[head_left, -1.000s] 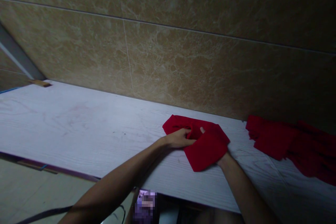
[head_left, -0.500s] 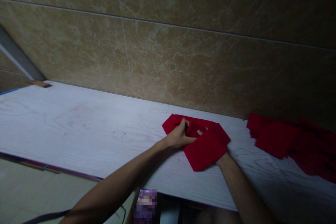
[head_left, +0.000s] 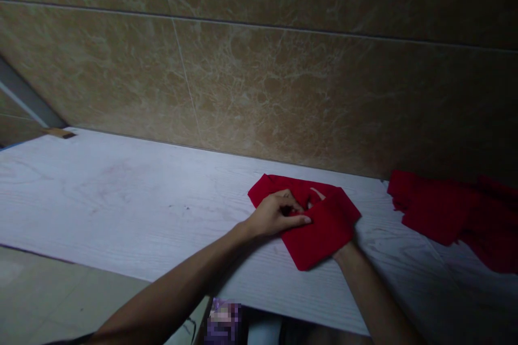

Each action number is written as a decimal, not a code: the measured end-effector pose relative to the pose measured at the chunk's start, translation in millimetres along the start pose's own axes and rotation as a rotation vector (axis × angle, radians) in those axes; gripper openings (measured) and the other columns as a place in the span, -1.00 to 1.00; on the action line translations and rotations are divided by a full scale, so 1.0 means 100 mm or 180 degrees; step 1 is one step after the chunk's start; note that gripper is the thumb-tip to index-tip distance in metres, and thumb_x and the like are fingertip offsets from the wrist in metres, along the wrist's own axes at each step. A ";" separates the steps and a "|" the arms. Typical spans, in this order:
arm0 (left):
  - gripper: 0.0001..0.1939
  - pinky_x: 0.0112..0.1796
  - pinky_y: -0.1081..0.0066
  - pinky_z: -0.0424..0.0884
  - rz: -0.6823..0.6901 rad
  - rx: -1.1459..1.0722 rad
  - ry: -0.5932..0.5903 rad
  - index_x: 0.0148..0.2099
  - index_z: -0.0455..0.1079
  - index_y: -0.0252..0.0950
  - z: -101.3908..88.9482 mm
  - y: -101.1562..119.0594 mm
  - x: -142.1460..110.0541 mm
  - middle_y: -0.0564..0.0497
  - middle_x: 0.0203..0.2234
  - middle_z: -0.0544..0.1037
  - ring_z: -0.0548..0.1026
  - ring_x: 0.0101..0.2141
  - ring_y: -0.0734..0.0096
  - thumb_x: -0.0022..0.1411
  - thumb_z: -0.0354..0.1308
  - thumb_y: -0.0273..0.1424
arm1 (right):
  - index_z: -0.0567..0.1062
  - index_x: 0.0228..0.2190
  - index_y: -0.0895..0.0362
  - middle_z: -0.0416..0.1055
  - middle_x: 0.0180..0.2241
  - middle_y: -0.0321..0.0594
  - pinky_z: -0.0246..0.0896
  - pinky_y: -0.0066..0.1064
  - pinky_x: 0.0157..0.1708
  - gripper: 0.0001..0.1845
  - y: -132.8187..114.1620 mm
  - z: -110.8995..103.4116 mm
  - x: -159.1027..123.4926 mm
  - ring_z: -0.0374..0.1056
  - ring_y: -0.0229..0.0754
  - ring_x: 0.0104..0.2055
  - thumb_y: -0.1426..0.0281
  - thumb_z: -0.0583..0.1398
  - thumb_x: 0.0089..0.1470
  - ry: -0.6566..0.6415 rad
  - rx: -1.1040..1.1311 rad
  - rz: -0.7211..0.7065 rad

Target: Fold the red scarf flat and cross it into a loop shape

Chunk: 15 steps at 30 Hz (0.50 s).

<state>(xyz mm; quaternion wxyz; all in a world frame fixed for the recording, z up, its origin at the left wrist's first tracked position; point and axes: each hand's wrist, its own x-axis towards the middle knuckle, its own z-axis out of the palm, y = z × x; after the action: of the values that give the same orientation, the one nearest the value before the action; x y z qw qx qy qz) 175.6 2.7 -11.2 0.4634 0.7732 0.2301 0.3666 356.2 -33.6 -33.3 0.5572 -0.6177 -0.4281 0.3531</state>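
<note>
A folded piece of red fabric (head_left: 319, 232) lies on the white wood-grain table, its corners spread left, right and toward me. My left hand (head_left: 279, 213) is closed on the fabric's inner edge, with the thumb lying along the top of the fold and the fingers curled into the opening. My right hand (head_left: 317, 195) reaches inside the fabric from the near right side. Only some of its fingers show in the opening, by the left fingertips, and they appear to grip the cloth. The fabric covers the rest of that hand down to the wrist.
More red fabric (head_left: 453, 207) is heaped at the right by the wall. A tan marbled tile wall (head_left: 259, 91) rises behind the white table (head_left: 133, 205). A small brown block (head_left: 60, 133) sits at the far left corner. Below the near edge is a purple, blurred-out item (head_left: 223, 323).
My left hand has shifted slightly right and its thumb now lies further over the fold. A right-hand finger has lifted in the opening. The view has tilted a little.
</note>
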 end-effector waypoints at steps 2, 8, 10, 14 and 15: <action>-0.67 -0.29 0.42 0.25 0.0110 0.0236 -0.0118 -0.13 0.65 -0.25 0.00 0.00 -0.01 -0.04 -0.34 0.45 0.38 -0.29 0.35 0.22 0.36 -0.11 | 0.43 0.11 0.13 0.52 -0.21 -0.21 0.45 -0.24 -0.19 -0.56 0.07 -0.01 0.03 0.47 -0.15 -0.25 0.18 0.18 0.29 -0.0168 0.0182 0.0114; -0.72 -0.24 0.38 0.28 0.0077 0.0330 -0.0274 -0.16 0.65 -0.23 0.04 0.04 -0.01 -0.05 -0.32 0.47 0.39 -0.27 0.32 0.26 0.33 -0.14 | 0.41 0.16 0.10 0.56 -0.23 -0.21 0.38 -0.23 -0.10 -0.33 0.06 0.01 -0.02 0.47 -0.06 -0.19 0.20 0.26 0.01 -0.0065 0.0319 0.0115; -0.76 -0.22 0.38 0.29 0.0036 0.0076 -0.0200 -0.22 0.65 -0.24 0.06 0.05 -0.01 -0.04 -0.32 0.45 0.38 -0.26 0.33 0.26 0.33 -0.17 | 0.44 0.13 0.11 0.57 -0.18 -0.17 0.35 -0.20 -0.03 -0.30 0.04 0.01 -0.01 0.48 -0.03 -0.15 0.19 0.33 -0.07 -0.0058 0.0313 0.0121; -0.71 -0.18 0.37 0.29 -0.0182 -0.0681 0.0072 -0.32 0.64 -0.26 0.09 0.02 0.00 -0.04 -0.29 0.43 0.38 -0.22 0.35 0.17 0.41 -0.12 | 0.43 0.16 0.18 0.59 -0.22 -0.12 0.37 -0.15 -0.10 -0.25 0.07 -0.03 0.08 0.49 -0.02 -0.23 0.14 0.30 -0.04 -0.0137 0.0441 0.0258; -0.68 -0.15 0.36 0.30 -0.0254 -0.0866 0.0102 -0.34 0.64 -0.26 0.09 0.00 0.01 -0.04 -0.28 0.43 0.39 -0.21 0.35 0.13 0.42 -0.09 | 0.42 0.18 0.19 0.59 -0.25 -0.12 0.39 -0.15 -0.14 -0.25 0.10 -0.05 0.10 0.49 -0.02 -0.26 0.12 0.27 -0.01 -0.0141 0.0484 0.0301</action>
<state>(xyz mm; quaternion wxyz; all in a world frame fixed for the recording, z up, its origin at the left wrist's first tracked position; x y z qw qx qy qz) 183.0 -1.3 -13.0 0.5744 0.6875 0.2163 0.3881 365.5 -26.4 -41.9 0.5756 -0.5852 -0.3826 0.4241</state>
